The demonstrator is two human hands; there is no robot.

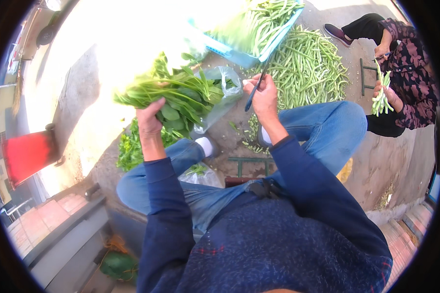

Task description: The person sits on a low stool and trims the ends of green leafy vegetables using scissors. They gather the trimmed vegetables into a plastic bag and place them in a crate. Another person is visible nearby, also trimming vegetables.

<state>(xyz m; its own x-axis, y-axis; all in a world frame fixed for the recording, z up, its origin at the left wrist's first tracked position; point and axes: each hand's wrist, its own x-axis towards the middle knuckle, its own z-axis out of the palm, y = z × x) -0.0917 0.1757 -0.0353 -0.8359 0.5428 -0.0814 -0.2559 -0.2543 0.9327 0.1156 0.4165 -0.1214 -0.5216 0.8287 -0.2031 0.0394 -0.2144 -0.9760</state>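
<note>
My left hand (150,118) is closed around the stem end of a big bunch of leafy greens (176,95), its leaves spreading to the right. In my right hand (265,99) is a slim, dark knife (250,102), held apart from the bunch. Between the two hands, a clear plastic bag (223,108) with more greens in it sits on the ground. Loose greens (130,146) lie below my left hand, beside my knee. Past my right hand spreads a large heap of green beans (310,66).
A light-blue plastic basket (247,59) full of green beans stands at the far side. On the right, another person (408,73) holds a bundle of beans (382,95). A red panel (29,156) stands at left. Bright sunlight washes out the upper left ground.
</note>
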